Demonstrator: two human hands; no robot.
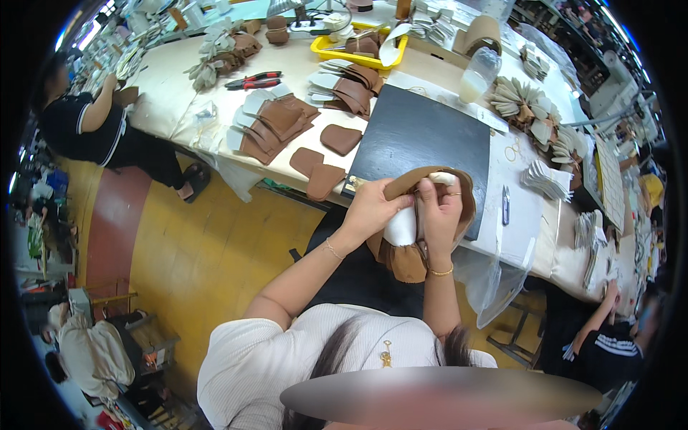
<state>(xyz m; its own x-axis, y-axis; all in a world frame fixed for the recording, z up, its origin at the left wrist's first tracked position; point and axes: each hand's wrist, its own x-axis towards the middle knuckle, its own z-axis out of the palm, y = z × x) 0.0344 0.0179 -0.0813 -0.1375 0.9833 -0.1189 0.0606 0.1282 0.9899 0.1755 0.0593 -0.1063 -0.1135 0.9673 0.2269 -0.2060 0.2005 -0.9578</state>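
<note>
Workshop bench [168, 82] bearing a black board [423, 136], before whose near edge the left hand [380, 206] and right hand [438, 215] hold a curved brown workpiece [468, 202], each grip pinching its material, with brown panels [276, 118] left of the board, a yellow tray [337, 57] beyond and a slim cutter [506, 206] to its right.

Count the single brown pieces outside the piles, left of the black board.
3: upper piece beside the board; left piece and front piece lower in view. More may hide beneath.
</note>
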